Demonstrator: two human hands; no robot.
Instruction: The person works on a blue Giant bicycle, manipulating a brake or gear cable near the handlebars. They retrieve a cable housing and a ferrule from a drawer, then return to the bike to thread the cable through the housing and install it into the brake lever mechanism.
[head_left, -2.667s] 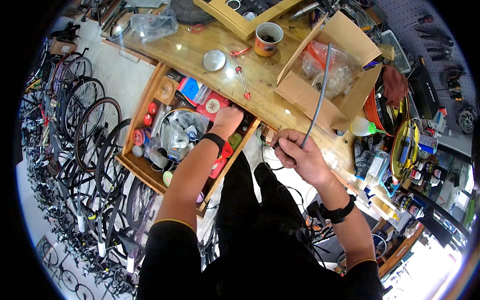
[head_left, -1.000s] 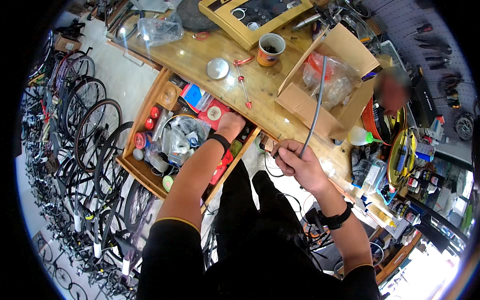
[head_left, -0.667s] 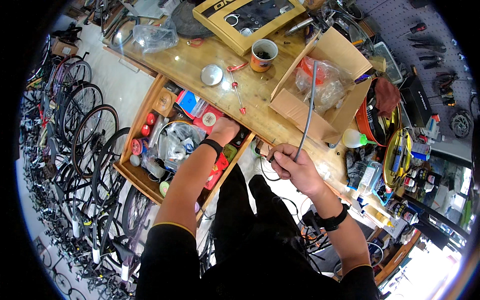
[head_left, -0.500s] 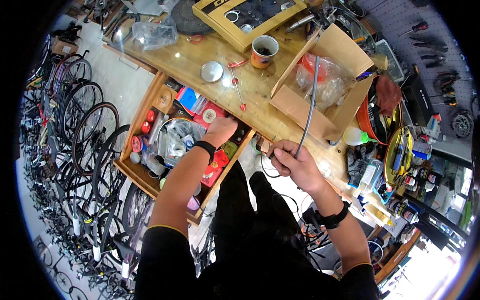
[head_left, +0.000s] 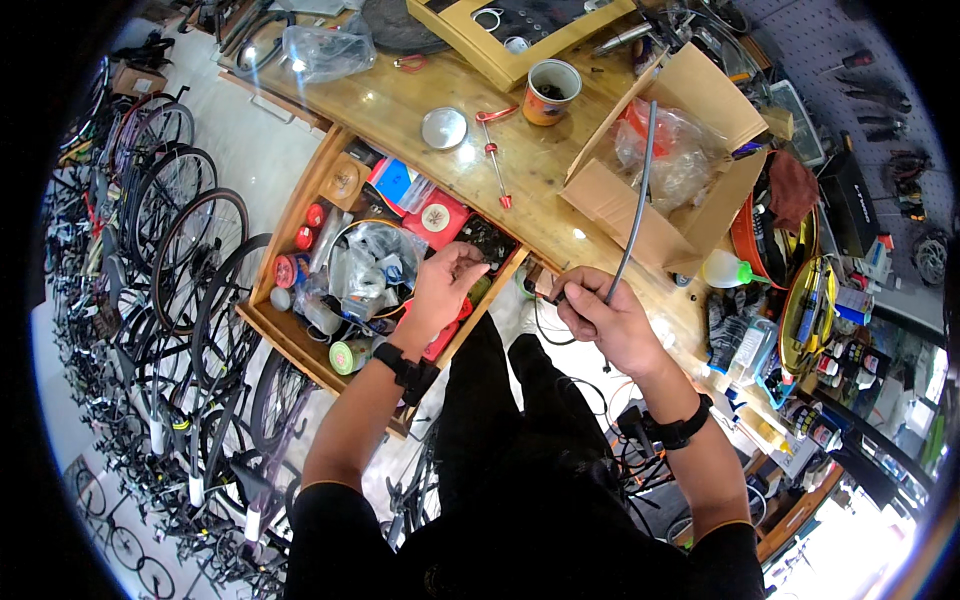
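My right hand [head_left: 605,315] is closed around the grey cable housing [head_left: 639,205], thumb pressed over the curled fingers; its long end rises above my knuckles, in front of the open cardboard box [head_left: 605,205]. A short black piece [head_left: 545,293] sticks out just left of those fingertips.

My left hand [head_left: 447,283] hangs over the pulled-out drawer [head_left: 506,273], its fingers half curled, with thumb and forefinger near each other. I can't tell from this angle whether anything small is pinched there. Just beyond those fingertips lies a dark clutter of small parts [head_left: 489,238]; the red tin [head_left: 436,218] sits a little past my knuckles, and clear plastic bags [head_left: 370,265] fill the space to the left of my wrist.

I judge this step as picking through the drawer for some small piece while the right hand minds the housing. The next move, I'd say, calls for a neat fingertip pinch on the left and a steady right grip, with the housing's end exposed.
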